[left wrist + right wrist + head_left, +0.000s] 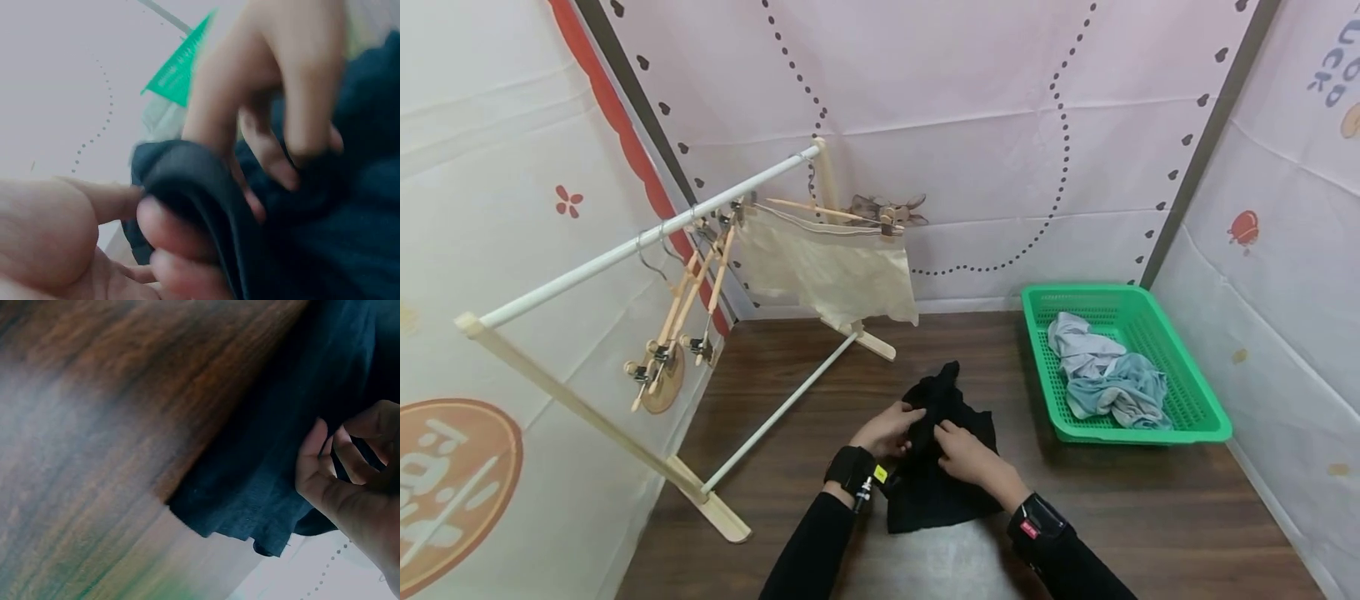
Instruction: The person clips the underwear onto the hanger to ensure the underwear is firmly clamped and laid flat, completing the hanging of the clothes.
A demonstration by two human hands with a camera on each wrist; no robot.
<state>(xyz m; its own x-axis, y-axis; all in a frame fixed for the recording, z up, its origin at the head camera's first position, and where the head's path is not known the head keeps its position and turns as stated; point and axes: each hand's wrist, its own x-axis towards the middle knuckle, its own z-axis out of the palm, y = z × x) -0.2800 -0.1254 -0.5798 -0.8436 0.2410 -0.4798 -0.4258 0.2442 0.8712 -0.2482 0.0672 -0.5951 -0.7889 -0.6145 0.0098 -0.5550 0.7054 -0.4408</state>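
A rumpled black garment [942, 479] lies on the dark wooden floor, its upper part bunched and lifted between both hands. My left hand [887, 429] pinches a folded edge of it; in the left wrist view the thumb and fingers [178, 234] close on the doubled black fabric. From the other side, my right hand [970, 454] has its fingers bent on the cloth, and in the right wrist view the thumb and forefinger [310, 462] come together at a fold of it. Part of the garment's middle is hidden behind the hands.
To the left stands a small drying rack with a white rail [655, 237]. Several wooden clip hangers [681, 321] hang there, and one holds a cream cloth [831, 262]. At right, a green basket [1206, 408] contains a grey cloth [1082, 346] and a blue-green cloth [1120, 383]. Printed sheets wall the space.
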